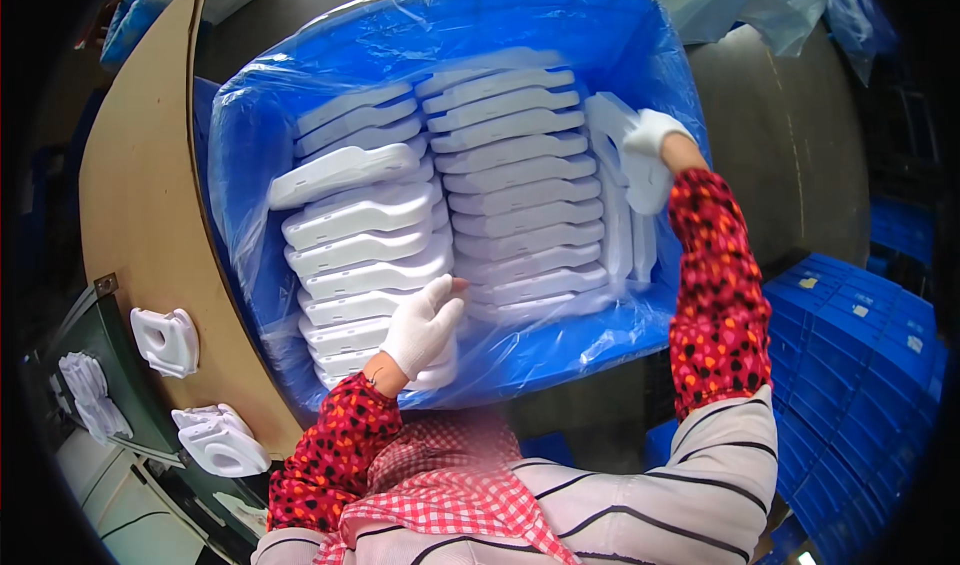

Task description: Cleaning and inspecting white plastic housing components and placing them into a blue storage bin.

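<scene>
White moulded plastic parts fill a blue bin (400, 25) lined with clear plastic film. They stand on edge in a left row (365, 275) and a middle row (525, 205); one left-row part (345, 175) sits tilted above its neighbours. Along the bin's right side, my right hand (656, 133), in a white glove, is closed on the upper end of a white plastic part (650, 187). Other parts stand lengthwise beside it. My left hand (424, 325), also gloved, lies over the near end of the left row, fingers stretched out and thumb apart, holding nothing.
Left of the bin rises a tan board (135, 195). Two groups of white ring-shaped parts, one (165, 342) above the other (220, 440), lie by its lower end. Blue crates (850, 355) are stacked at right. Clear plastic bags (720, 0) lie at the far right.
</scene>
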`<state>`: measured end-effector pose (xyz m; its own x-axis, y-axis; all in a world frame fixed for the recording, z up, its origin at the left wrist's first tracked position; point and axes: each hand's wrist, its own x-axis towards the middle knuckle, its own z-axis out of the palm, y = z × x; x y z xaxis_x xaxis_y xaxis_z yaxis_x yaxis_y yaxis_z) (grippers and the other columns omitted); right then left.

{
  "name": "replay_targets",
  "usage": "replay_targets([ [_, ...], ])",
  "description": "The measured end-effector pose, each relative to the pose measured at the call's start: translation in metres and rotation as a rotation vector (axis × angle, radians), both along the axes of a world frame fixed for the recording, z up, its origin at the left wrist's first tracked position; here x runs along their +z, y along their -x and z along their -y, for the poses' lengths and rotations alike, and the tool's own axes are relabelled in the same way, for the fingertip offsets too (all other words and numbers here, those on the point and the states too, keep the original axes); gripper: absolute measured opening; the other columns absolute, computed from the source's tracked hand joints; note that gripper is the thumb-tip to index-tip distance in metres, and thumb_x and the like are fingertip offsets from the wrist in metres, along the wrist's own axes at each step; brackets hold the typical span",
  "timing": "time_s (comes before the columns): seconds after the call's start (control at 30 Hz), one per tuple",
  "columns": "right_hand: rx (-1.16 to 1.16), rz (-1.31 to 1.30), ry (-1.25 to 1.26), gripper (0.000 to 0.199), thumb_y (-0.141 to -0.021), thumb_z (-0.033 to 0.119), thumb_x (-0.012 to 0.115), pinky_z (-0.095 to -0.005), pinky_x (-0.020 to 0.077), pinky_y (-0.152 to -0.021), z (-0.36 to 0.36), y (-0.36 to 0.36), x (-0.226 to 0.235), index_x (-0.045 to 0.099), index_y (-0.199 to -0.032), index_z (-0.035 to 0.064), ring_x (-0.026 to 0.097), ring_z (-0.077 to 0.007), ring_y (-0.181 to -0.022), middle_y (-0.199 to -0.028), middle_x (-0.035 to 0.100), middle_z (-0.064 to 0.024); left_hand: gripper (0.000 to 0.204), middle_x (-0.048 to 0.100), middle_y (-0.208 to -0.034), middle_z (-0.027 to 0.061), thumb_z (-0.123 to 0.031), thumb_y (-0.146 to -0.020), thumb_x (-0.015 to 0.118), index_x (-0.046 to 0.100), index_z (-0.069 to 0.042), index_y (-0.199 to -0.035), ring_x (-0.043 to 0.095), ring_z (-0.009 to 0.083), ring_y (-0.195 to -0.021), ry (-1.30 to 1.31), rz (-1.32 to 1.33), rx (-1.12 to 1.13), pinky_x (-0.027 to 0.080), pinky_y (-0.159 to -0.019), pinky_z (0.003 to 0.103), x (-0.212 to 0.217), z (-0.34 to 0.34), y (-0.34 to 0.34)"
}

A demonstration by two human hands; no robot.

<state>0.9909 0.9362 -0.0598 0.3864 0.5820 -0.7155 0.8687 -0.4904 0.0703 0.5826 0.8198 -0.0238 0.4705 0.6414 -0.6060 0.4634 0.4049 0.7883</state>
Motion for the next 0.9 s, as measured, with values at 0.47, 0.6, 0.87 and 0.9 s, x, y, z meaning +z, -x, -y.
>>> replay_targets([
  [0.47, -0.409, 0.416, -1.289, 0.071, -0.072, 0.044, 0.065, -0.0470, 0.0473, -0.081, 0.057, -0.008, 0.076, 0.040, -0.126, 0.0063, 0.061, -0.0422, -0.090, -0.098, 0.063, -0.0252, 0.033, 0.062, -0.102, 0.0071, -0.013, -0.087, 0.052, 0.055, 0.003, -0.115, 0.057, 0.0144, -0.093, -0.060, 0.170, 0.096, 0.044, -0.083, 0.027, 0.016, -0.074, -0.075],
  [0.6, -0.404, 0.344, -1.558, 0.073, -0.072, 0.045, 0.066, -0.0456, 0.0479, -0.079, 0.061, -0.006, 0.124, 0.042, -0.123, -0.0011, 0.062, -0.0405, -0.090, -0.096, 0.063, -0.0261, 0.039, 0.063, -0.110, 0.0127, -0.020, -0.084, 0.055, 0.055, -0.001, -0.118, 0.060, 0.0208, -0.099, -0.428, 0.058, -0.016, 0.045, -0.086, 0.028, -0.019, -0.154, -0.105],
  [0.87, -0.191, -0.085, -1.146, 0.055, -0.075, 0.028, 0.069, -0.0407, 0.0501, -0.076, 0.101, 0.043, 0.048, 0.046, -0.121, 0.0072, 0.063, -0.0371, -0.090, -0.099, 0.064, -0.0197, 0.034, 0.066, -0.100, 0.0123, -0.021, -0.082, 0.053, 0.061, -0.003, -0.109, 0.062, 0.0242, -0.092, -0.372, 0.183, -0.086, 0.046, -0.083, 0.031, 0.005, -0.162, -0.135],
  [0.9, -0.229, -0.067, -1.069, 0.061, -0.075, 0.030, 0.069, -0.0422, 0.0495, -0.078, 0.095, 0.038, 0.033, 0.043, -0.124, 0.0068, 0.062, -0.0392, -0.090, -0.100, 0.064, -0.0217, 0.029, 0.063, -0.094, 0.0024, -0.015, -0.085, 0.055, 0.060, 0.000, -0.109, 0.057, 0.0110, -0.083, -0.324, 0.168, -0.164, 0.046, -0.077, 0.025, -0.005, -0.149, -0.134],
])
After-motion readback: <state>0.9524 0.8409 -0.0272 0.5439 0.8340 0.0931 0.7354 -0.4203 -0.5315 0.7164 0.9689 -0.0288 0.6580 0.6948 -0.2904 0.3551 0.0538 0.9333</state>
